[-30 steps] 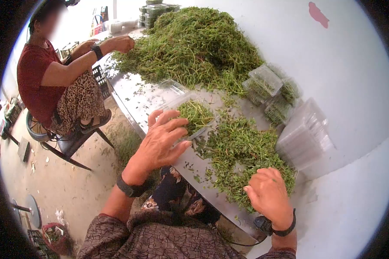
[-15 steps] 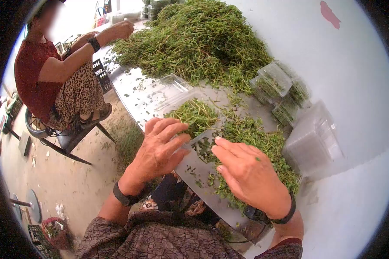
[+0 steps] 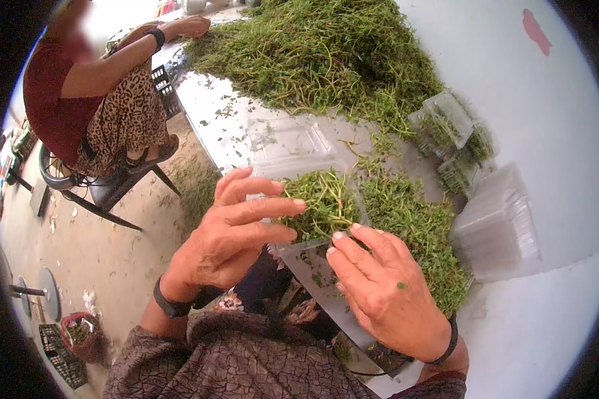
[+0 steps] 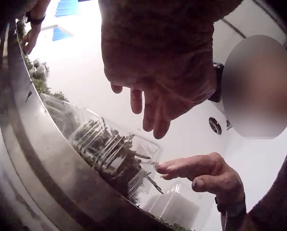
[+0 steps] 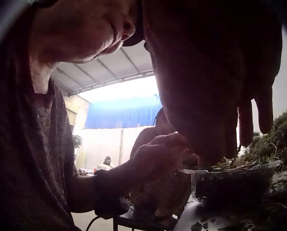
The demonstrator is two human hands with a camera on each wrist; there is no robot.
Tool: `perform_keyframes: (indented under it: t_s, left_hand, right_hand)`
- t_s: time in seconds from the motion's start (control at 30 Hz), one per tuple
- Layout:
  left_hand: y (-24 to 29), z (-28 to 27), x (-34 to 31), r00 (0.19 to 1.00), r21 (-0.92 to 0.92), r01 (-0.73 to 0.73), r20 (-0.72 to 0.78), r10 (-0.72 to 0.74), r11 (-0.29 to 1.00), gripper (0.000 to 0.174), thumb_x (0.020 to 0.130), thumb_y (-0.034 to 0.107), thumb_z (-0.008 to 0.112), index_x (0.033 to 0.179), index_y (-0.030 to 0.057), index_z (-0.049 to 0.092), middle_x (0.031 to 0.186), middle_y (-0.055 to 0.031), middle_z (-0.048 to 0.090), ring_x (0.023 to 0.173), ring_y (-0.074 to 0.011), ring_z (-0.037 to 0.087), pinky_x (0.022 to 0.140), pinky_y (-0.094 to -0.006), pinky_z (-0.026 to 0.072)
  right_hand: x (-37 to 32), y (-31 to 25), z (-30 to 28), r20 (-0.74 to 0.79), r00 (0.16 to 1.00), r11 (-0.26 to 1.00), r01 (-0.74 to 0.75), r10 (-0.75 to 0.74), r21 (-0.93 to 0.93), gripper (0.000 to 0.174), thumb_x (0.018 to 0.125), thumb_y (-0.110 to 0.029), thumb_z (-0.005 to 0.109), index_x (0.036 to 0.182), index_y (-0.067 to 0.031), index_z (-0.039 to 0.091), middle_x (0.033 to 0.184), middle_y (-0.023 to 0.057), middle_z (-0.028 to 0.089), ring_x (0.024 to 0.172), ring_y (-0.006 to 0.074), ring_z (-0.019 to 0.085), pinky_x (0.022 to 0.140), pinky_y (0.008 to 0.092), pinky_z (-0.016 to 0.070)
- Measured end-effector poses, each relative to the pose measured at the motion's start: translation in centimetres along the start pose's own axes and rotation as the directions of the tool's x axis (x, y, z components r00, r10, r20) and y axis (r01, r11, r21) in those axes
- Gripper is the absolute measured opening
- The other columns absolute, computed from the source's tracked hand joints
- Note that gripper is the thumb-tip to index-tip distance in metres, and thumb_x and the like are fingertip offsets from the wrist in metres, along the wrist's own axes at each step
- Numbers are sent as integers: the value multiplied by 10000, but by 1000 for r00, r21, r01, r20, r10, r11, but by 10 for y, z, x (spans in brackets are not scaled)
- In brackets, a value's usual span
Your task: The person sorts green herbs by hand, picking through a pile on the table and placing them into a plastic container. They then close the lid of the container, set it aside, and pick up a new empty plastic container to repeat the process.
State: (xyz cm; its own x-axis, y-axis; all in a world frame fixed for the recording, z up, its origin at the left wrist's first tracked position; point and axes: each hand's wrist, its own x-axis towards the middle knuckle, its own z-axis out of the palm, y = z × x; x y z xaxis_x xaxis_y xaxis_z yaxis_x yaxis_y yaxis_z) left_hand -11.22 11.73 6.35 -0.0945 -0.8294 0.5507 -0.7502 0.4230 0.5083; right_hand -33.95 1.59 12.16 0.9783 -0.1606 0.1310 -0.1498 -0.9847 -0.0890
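A clear plastic box (image 3: 299, 247) full of leafy green stems (image 3: 323, 196) sits at the table's near edge, between my two hands. My left hand (image 3: 219, 233) hovers at its left side with spread, fairly straight fingers, the fingertips over the greens. From the right, my right hand (image 3: 386, 292) reaches in with extended fingers, its fingertips at the box's near right rim beside some stems. In the left wrist view the stems (image 4: 110, 149) lie lined up in the box, a few poking past the rim. The right wrist view shows the box's side wall (image 5: 230, 185) below my right fingers.
Loose greens (image 3: 419, 233) spread right of the box, and a large heap (image 3: 326, 53) fills the far table. Filled clear boxes (image 3: 446, 126) and a nested stack of clear containers (image 3: 496, 226) stand along the wall. Another person (image 3: 80, 86) sits at the left side.
My right hand has moved from the loose greens leftward and up to the box's rim. My left hand has stayed by the box, its fingers now spread over the greens. The head view has shifted slightly.
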Motion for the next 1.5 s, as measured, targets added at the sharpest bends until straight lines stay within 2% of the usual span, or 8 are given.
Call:
perform_keyframes:
  t_s: [0.1, 0.17, 0.3, 0.6, 0.73, 0.93, 1.4, 1.5]
  left_hand:
    - [7, -5, 8, 999, -16, 19, 34, -18, 1000, 247, 732, 128, 593, 960, 109, 686, 1215, -45, 609, 1163, -278, 492, 1089, -509, 197]
    - [5, 2, 12, 986, 101, -26, 169, 8, 995, 395, 891, 389, 455, 1038, 101, 682, 1261, -48, 589, 1242, -288, 426, 1103, -535, 145]
    - [1, 15, 18, 976, 258, -26, 216, -31, 966, 544, 933, 497, 367, 1118, 65, 643, 1254, -56, 586, 1262, -292, 407, 1113, -540, 111]
    - [-7, 14, 15, 979, 389, 118, 108, -172, 913, 536, 929, 431, 304, 1113, 52, 635, 1239, -104, 582, 1265, -321, 397, 1114, -534, 104]
    - [-12, 11, 11, 977, 220, 197, 41, -211, 955, 573, 931, 448, 267, 1141, 53, 626, 1249, -113, 582, 1272, -329, 398, 1110, -495, 143]
    - [-20, -10, -4, 934, -60, 166, -310, -177, 984, 571, 943, 419, 262, 1133, 36, 641, 1224, -129, 602, 1225, -333, 452, 1061, -435, 284]
    - [-10, 15, 2, 986, 287, 77, 119, -115, 955, 578, 957, 479, 266, 1189, 74, 606, 1280, -103, 571, 1276, -323, 409, 1100, -540, 129]
    - [-7, 11, 4, 991, 310, 27, 116, -66, 950, 409, 902, 325, 451, 1156, 44, 604, 1239, -119, 582, 1235, -308, 445, 1092, -516, 171]
  right_hand:
    - [4, -1, 3, -32, 998, 997, 50, -48, 56, 379, 729, -90, 582, 1083, 45, 569, 1155, 174, 564, 1120, 338, 496, 962, 454, 398]
    - [9, 1, 9, -49, 997, 998, 62, -60, 34, 368, 728, -96, 578, 1066, 53, 575, 1140, 180, 569, 1124, 332, 494, 968, 451, 391]
    - [13, 8, 16, -61, 996, 995, 76, -73, 64, 371, 739, -108, 570, 1072, 56, 570, 1141, 183, 568, 1127, 332, 490, 976, 455, 383]
    - [8, 12, 15, -24, 998, 991, 57, -55, 118, 398, 750, -114, 566, 1114, 46, 553, 1173, 174, 557, 1120, 305, 495, 972, 419, 392]
    - [8, 15, 12, -27, 998, 990, 59, -56, 129, 420, 728, -77, 582, 1128, 46, 548, 1181, 170, 553, 1122, 309, 496, 974, 422, 395]
    - [0, 16, -2, -57, 998, 996, 23, -17, 91, 451, 710, -49, 613, 1149, 33, 547, 1173, 149, 555, 1133, 312, 491, 985, 429, 396]
    - [14, 20, 9, -12, 999, 997, 33, -33, 76, 398, 743, -57, 604, 1128, 31, 547, 1150, 147, 564, 1126, 328, 490, 996, 433, 381]
    - [13, 23, 6, 35, 999, 995, -29, 26, 95, 420, 771, -65, 648, 1179, -13, 561, 1183, 139, 581, 1179, 343, 482, 998, 453, 380]
